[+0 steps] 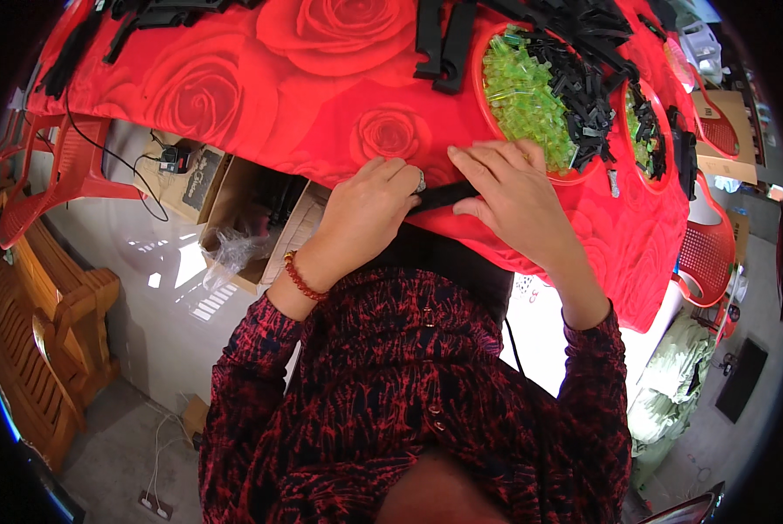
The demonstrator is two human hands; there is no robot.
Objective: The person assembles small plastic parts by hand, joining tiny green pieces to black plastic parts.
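Observation:
A black plastic strip (pixel 445 196) lies crosswise at the near edge of the table, between my two hands. My left hand (pixel 369 208), with a red beaded bracelet at the wrist and a ring on a finger, is closed around the strip's left end. At the right end, my right hand (pixel 518 196) grips the strip, thumb below and fingers stretched over it. Just beyond my right hand stands a red-rimmed round tray (pixel 486 113) holding small translucent yellow-green pieces (pixel 524 96) and small black pieces (pixel 583 100).
A second, smaller red tray (pixel 669 157) with similar pieces sits to the right. Long black parts (pixel 448 44) lie along the table's far side. Below the left edge is an open cardboard box (pixel 225 205). Red plastic chairs (pixel 55 166) and a wooden bench (pixel 46 323) stand around.

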